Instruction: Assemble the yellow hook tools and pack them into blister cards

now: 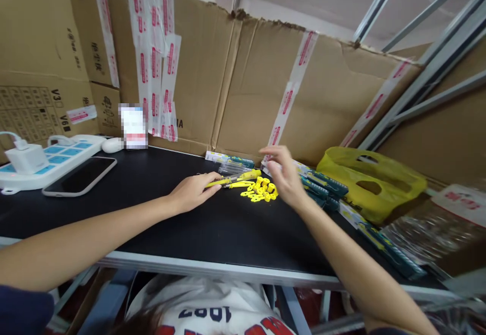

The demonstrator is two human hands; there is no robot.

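Observation:
My left hand (pixel 195 191) is closed, thumb and fingers pinching the near end of a slim yellow pen-like tool (pixel 249 175) with a clear section. My right hand (pixel 287 182) hovers beside the pile, fingers bent and apart, with nothing visible in them. Between the hands lies a pile of small yellow plastic parts (pixel 261 189), some ring-shaped, others flat with holes. Behind the left hand's tool are clear plastic tubes (pixel 231 167) and a green-and-white printed package (pixel 228 158). More green packages (pixel 322 183) lie past my right hand, partly hidden by it.
A yellow plastic bag (pixel 379 183) and a clear-wrapped box (pixel 433 228) stand at the right. On the left are a phone (pixel 79 176), a white power strip (pixel 64 155), a white mouse (pixel 113 145) and a blurred upright screen (pixel 133 126). A cardboard wall (pixel 197 72) borders the black table (pixel 212 234).

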